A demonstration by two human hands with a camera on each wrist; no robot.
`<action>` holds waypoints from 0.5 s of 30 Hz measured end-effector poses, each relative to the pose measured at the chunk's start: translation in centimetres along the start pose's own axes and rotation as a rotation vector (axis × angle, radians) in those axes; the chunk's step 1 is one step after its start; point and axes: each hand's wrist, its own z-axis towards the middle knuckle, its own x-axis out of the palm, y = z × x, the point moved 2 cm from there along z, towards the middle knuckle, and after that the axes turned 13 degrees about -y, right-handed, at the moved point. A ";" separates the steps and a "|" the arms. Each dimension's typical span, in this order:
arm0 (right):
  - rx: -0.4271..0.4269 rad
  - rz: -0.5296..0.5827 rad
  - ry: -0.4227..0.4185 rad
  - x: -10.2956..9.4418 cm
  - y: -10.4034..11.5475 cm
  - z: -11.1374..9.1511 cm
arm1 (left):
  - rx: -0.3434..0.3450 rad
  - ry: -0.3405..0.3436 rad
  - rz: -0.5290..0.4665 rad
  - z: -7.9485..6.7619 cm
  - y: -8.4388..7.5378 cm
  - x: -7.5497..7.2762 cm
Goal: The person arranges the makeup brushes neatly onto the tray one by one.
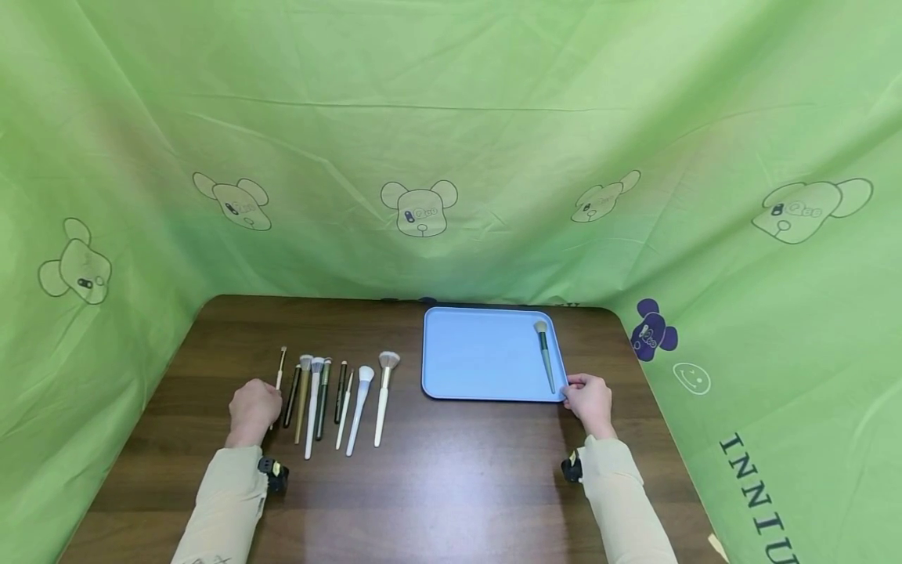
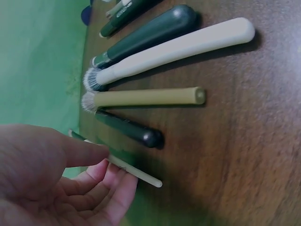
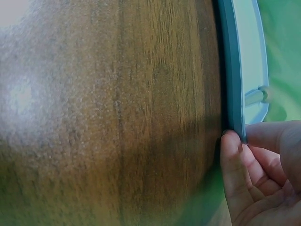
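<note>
My left hand (image 1: 254, 406) pinches a thin makeup brush with a pale handle (image 2: 146, 178) between thumb and fingers, at the left end of a row of brushes. In the head view its small bristle tip points away from me. My right hand (image 1: 592, 401) grips the near right corner of a blue tray (image 1: 479, 352), thumb over the rim and fingers at its outer side. On the tray lies one makeup brush with a green handle (image 1: 546, 359), along the right side. Nearest to the left hand are a short dark brush (image 2: 129, 128) and a tan-handled brush (image 2: 150, 97).
Several more makeup brushes lie side by side on the wooden table (image 1: 451, 478), among them a long white one (image 1: 312, 411), a dark green one (image 1: 322, 399) and a fluffy white one (image 1: 383, 399) at the right end. Green cloth (image 1: 423, 117) with printed bears hangs around the table.
</note>
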 end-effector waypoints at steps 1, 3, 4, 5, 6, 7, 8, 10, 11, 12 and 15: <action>-0.006 0.006 0.000 0.0 0.0 0.0 | 0.004 -0.019 -0.007 0.0 0.0 -0.1; -0.010 0.014 -0.002 -0.1 0.1 -0.1 | 0.012 -0.051 -0.031 0.1 0.0 -0.2; -0.009 0.016 -0.001 -0.1 0.1 -0.1 | 0.012 -0.063 -0.046 0.1 -0.1 -0.3; -0.009 0.018 0.001 -0.1 0.0 0.0 | 0.012 -0.073 -0.057 0.1 -0.1 -0.4; -0.012 0.020 0.003 -0.1 0.0 0.0 | 0.009 -0.077 -0.070 0.1 -0.2 -0.4; -0.011 0.020 0.004 -0.1 0.0 0.0 | 0.008 -0.083 -0.083 0.1 -0.4 -0.5; -0.010 0.018 0.005 -0.1 0.0 0.0 | 0.006 -0.091 -0.095 0.1 -0.5 -0.5; -0.010 0.017 0.008 -0.1 -0.1 0.1 | -0.003 -0.106 -0.119 0.1 -0.9 -0.6; -0.011 0.017 0.008 0.0 -0.1 0.1 | -0.007 -0.118 -0.132 0.0 -1.0 -0.6; -0.012 0.017 0.009 0.0 -0.1 0.1 | -0.009 -0.132 -0.147 0.0 -1.2 -0.7; -0.011 0.016 0.006 0.0 -0.1 0.2 | -0.017 -0.157 -0.198 0.1 -1.7 -0.6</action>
